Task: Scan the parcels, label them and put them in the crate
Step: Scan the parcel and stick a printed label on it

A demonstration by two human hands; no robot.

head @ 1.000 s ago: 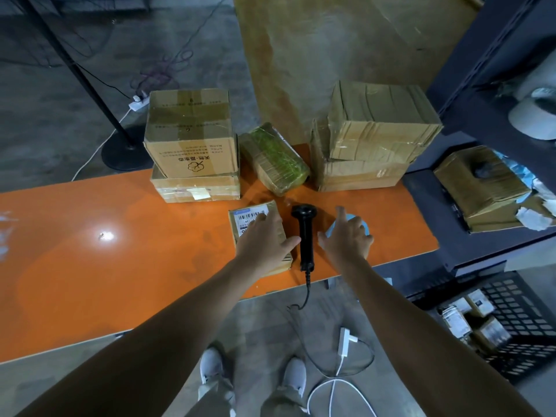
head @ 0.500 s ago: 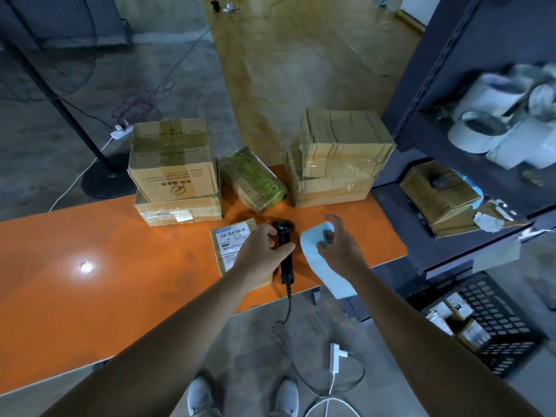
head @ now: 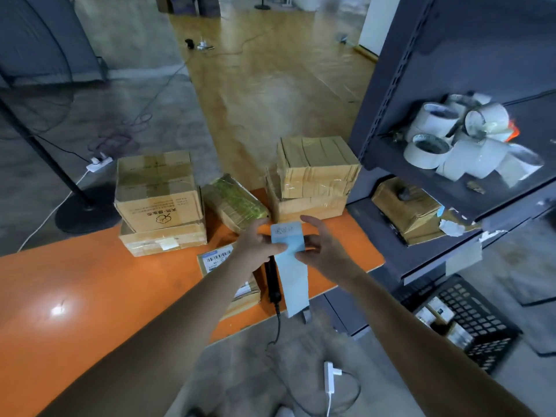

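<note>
The small parcel lies on the table below your left hand, which pinches the label strip; your right hand pinches its other edge. A careless peel may tear or crease it.

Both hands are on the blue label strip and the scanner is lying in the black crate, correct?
Not quite: the left hand and right hand do hold the blue label strip, but the scanner lies on the orange table, not in the black crate. The head view shows it.
</note>
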